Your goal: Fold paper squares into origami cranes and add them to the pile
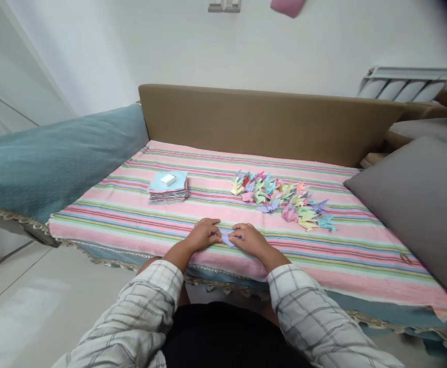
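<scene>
Near the front edge of the striped cloth, a small piece of folded purple origami paper (227,238) lies between my two hands. My left hand (203,235) pinches its left side, with thumb and fingertips closed. On the opposite side my right hand (249,239) presses the paper with bent fingers. Fingers partly hide the folds. Many folded paper cranes (271,190) in mixed colours stand in a group beyond my right hand. To the left and farther back is a stack of square coloured paper (169,195), with a small white block (168,179) on top.
The pink striped cloth (104,204) covers a sofa seat with a brown backrest (246,125) behind it. A grey cushion (419,204) leans at the right, beside a small brown object (405,259). A blue-green cover (73,148) drapes the left armrest.
</scene>
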Tool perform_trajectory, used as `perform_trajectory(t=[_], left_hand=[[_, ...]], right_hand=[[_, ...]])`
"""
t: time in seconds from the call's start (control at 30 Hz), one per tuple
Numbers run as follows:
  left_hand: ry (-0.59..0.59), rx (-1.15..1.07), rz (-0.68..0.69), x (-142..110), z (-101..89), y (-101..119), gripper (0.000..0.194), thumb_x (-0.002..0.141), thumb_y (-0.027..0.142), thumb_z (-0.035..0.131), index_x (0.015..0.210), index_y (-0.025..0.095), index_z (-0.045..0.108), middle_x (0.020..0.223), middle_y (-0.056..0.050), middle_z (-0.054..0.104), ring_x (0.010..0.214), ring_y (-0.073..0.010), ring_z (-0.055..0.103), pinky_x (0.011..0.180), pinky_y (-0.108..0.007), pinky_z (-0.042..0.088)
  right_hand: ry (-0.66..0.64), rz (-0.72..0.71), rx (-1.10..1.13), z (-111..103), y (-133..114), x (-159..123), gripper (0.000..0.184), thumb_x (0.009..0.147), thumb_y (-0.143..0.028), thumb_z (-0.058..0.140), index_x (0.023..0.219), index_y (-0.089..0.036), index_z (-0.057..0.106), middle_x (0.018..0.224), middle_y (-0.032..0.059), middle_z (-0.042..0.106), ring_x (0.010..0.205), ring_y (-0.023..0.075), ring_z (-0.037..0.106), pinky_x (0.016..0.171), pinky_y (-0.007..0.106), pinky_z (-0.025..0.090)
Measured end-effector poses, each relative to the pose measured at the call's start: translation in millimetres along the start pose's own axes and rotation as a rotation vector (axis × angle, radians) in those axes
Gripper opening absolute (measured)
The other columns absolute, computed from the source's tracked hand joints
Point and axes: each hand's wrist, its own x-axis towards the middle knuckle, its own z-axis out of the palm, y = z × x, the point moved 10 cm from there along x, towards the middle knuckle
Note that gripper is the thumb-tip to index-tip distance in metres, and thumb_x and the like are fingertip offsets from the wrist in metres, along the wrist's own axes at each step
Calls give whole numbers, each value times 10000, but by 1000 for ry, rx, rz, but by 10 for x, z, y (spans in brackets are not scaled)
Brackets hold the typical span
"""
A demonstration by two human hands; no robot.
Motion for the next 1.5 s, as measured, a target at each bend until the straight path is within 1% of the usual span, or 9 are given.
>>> perform_trajectory(t=[0.17, 0.47, 0.57, 0.63, 0.9, 1.03, 1.2, 1.37, 1.5], left_hand=[[7, 42, -3, 23, 0, -22, 138, 780, 331, 635, 822, 225, 712, 1249, -67, 576, 1134, -247, 513, 959, -399, 399], [-89, 209, 82, 118, 45, 113, 182, 842, 349, 550, 865, 222, 678, 1196, -56, 599, 1107, -235, 509, 952, -387, 392], [-87, 240, 127, 147, 52, 153, 167, 836, 337, 555, 837, 220, 675, 1158, -59, 613, 1095, -230, 512, 957, -383, 384], [-88, 240, 143, 162, 51, 168, 155, 827, 324, 564, 827, 215, 674, 1134, -65, 622, 1075, -235, 524, 948, -385, 388], [-79, 193, 118, 198, 5, 180, 207, 769, 350, 639, 658, 178, 608, 941, -78, 659, 996, -244, 567, 865, -344, 411], [-71, 179, 120, 186, -1, 171, 230, 768, 351, 643, 634, 180, 568, 869, -63, 650, 958, -231, 573, 846, -329, 405], [-1, 114, 56, 143, -57, 63, 181, 759, 319, 646, 703, 182, 542, 794, -41, 619, 853, -214, 562, 782, -318, 416], [69, 55, -12, 76, -104, -91, 91, 756, 214, 613, 808, 191, 541, 906, -43, 638, 910, -210, 561, 810, -323, 441], [126, 35, -63, 5, -162, -157, 270, 738, 81, 501, 980, 190, 549, 991, -54, 641, 949, -198, 579, 847, -340, 471]], right_hand=[[-6, 14, 18, 46, 48, 9, 231, 835, -312, 521, 874, -299, 748, 1125, 30, 646, 1094, 197, 536, 955, 330, 369], [32, 134, 112, 75, 167, 41, 167, 767, -321, 597, 746, -280, 758, 1078, 30, 664, 1060, 194, 564, 925, 303, 387], [63, 152, 133, 55, 172, 47, 178, 760, -374, 614, 737, -269, 756, 1028, 40, 677, 1035, 193, 577, 907, 299, 397], [78, 156, 125, 50, 166, 48, 165, 755, -355, 619, 720, -265, 753, 1018, 41, 678, 1022, 190, 581, 905, 302, 396], [105, 188, 95, 72, 180, 24, 143, 725, -314, 625, 668, -246, 737, 1068, 40, 654, 1034, 202, 561, 921, 317, 398], [111, 202, 98, 58, 179, 2, 129, 708, -311, 630, 645, -255, 728, 1091, 29, 643, 1041, 207, 548, 902, 315, 408], [106, 221, 105, 50, 175, -15, 115, 697, -306, 635, 656, -257, 730, 1100, 20, 638, 1044, 213, 534, 887, 310, 416], [110, 217, 98, 50, 163, -14, 128, 702, -312, 627, 660, -256, 734, 1096, 22, 637, 1034, 217, 536, 884, 314, 421], [113, 214, 92, 49, 160, -10, 131, 706, -306, 622, 658, -258, 734, 1097, 18, 641, 1029, 216, 541, 886, 315, 424]])
